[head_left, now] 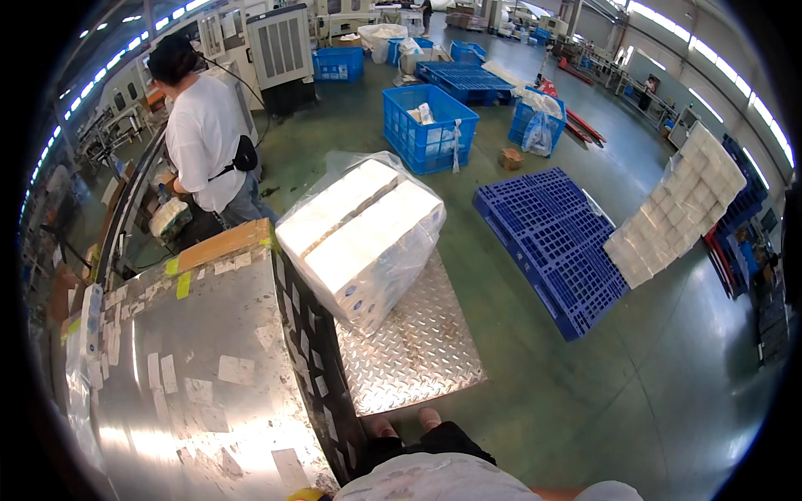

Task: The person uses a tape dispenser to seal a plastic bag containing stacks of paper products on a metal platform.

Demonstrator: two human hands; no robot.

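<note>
Neither of my hands shows. A small strip of bare skin, seemingly part of my right arm, appears at the lower edge beside my light shirt [451, 480]. A small yellow thing at the lower edge, left of my shirt, is cut off and too little shows to name it. In front of me, a large clear plastic bag [393, 288] wraps a block of white paper packs [376, 225] in two rows with a gap between. The bagged block sits tilted at the far part of a diamond-plate metal platform [418, 351], beside the metal-topped table [209, 334].
A blue pallet [551, 242] lies on the floor to the right, beside a stack of wrapped white packs [681, 209]. Blue crates [426, 138] stand ahead. A person in a white shirt [205, 138] works at a conveyor on the left. Red pallet-jack forks [585, 125] lie farther back.
</note>
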